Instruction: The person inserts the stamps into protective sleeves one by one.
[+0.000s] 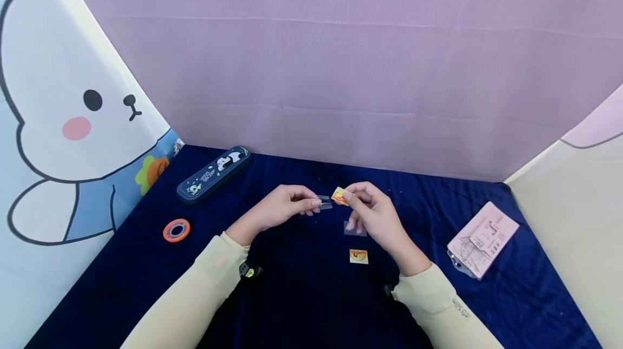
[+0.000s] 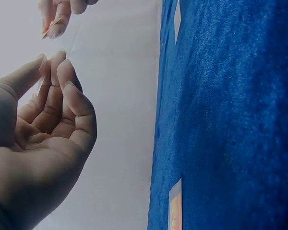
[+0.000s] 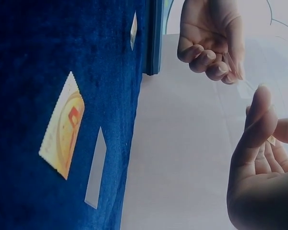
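Head view: left hand pinches a clear sleeve; right hand pinches a small yellow stamp just beside it, both above blue cloth. Step in hand looks like lining stamp up with sleeve; next move probably calls for a steady sleeve and gentle, straight feed.

In the head view's middle, the right hand is hiding bits of a yellow paper and a clear sheet; the left hand is covering part of some clear plastic. Lower right, a pink pack is showing words too tiny to read.
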A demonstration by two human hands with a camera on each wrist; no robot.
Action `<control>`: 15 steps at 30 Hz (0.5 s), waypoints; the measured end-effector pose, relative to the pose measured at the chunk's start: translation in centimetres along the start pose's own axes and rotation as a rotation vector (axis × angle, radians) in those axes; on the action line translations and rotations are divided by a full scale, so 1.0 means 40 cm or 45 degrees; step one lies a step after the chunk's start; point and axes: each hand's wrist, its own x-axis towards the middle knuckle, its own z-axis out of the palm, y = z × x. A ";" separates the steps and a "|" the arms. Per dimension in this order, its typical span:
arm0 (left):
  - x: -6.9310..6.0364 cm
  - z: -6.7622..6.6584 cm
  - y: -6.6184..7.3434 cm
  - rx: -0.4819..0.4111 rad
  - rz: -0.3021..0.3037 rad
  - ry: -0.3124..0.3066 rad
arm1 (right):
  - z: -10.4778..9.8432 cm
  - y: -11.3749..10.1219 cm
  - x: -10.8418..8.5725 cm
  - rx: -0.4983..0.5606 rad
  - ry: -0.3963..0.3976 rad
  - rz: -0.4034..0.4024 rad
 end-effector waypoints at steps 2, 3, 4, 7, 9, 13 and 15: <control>0.000 0.000 0.000 0.002 0.002 0.001 | 0.001 -0.001 -0.001 -0.003 -0.006 0.007; 0.000 0.000 0.000 0.003 0.003 0.001 | 0.001 -0.002 -0.001 -0.008 -0.009 0.013; 0.000 -0.001 0.001 0.005 0.004 0.002 | 0.002 -0.003 -0.001 -0.010 -0.012 0.018; 0.001 0.000 0.001 0.007 0.002 -0.001 | 0.004 -0.003 0.000 -0.008 -0.023 0.015; 0.001 0.001 0.001 0.012 0.000 -0.002 | 0.005 -0.003 0.000 -0.007 -0.025 0.014; 0.001 0.001 0.002 0.017 -0.004 0.002 | 0.005 0.001 0.001 -0.008 -0.023 0.009; 0.001 0.002 0.002 0.018 -0.005 0.007 | 0.005 0.002 0.001 -0.014 -0.022 0.012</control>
